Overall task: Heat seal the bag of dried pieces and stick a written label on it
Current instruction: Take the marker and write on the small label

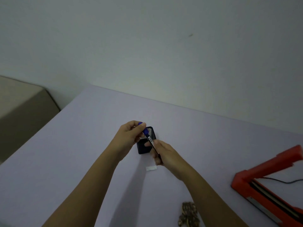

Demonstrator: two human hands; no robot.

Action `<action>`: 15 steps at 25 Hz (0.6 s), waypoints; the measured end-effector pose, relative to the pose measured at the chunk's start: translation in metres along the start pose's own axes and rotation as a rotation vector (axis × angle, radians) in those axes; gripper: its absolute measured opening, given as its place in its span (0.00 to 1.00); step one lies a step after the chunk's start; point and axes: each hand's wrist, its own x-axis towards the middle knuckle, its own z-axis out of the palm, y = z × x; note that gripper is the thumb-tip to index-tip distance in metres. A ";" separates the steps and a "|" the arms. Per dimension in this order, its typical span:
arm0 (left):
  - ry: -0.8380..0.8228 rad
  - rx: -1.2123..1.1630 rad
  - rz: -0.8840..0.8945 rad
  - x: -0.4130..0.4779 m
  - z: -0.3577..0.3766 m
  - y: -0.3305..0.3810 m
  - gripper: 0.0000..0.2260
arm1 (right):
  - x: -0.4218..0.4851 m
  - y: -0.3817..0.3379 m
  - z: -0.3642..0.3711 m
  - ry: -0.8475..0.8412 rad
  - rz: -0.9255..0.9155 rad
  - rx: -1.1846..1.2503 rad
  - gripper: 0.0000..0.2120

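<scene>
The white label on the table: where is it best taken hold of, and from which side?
Probably at its left short end. The label lies flat and thin on the table, so lift an edge first, then pinch it. Come from the near left, because the right hand, holding the pen, hangs just beyond its right end.

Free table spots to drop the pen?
Bare: the table left of the left hand, out to its left edge; the far strip between pen holder and wall; the gap between right hand and heat sealer. Crowded: centre, where hands, pen, pen holder and label cluster; bag lies near the sealer.
</scene>
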 end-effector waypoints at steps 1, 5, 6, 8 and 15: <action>0.058 -0.040 0.006 -0.003 0.000 -0.003 0.05 | -0.006 0.004 0.000 -0.027 0.038 0.010 0.17; 0.185 -0.151 0.000 -0.012 -0.007 -0.011 0.05 | -0.024 0.026 0.000 0.000 0.100 -0.025 0.16; 0.144 -0.141 -0.014 -0.016 -0.006 -0.014 0.07 | -0.026 0.028 0.001 0.017 0.104 -0.023 0.15; 0.040 0.000 -0.033 -0.026 -0.001 -0.024 0.10 | -0.029 0.027 0.005 0.018 0.120 0.009 0.15; 0.080 0.072 -0.026 -0.043 -0.002 -0.036 0.13 | -0.033 0.024 0.030 -0.094 0.213 0.105 0.16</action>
